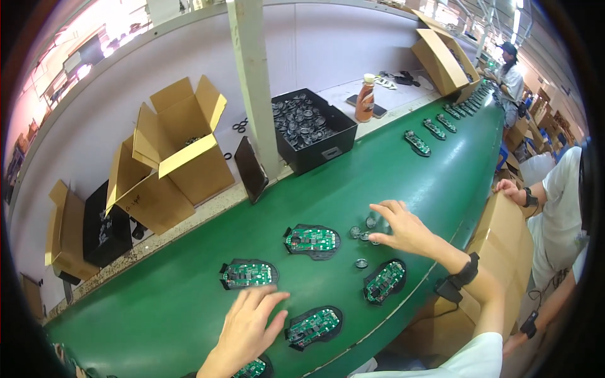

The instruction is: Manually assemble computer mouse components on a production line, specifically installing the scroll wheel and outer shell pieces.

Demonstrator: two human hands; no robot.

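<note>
While the spread right hand (403,228) hovers over the small round grey metal discs (364,234), the open left hand (251,320) lies farther off on the green tabletop (391,170).

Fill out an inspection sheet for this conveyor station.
Surface: green conveyor belt, curving away to the right.
Job's things: black housings with green circuit boards; small round parts loose on the belt.
Clutter: black bin of round parts, cardboard boxes, orange bottle.
Hands: left hand open, flat on the belt; right hand over the round parts, grip unclear.
Cables: nothing seen.
Surroundings: a co-worker at the far end.
</note>
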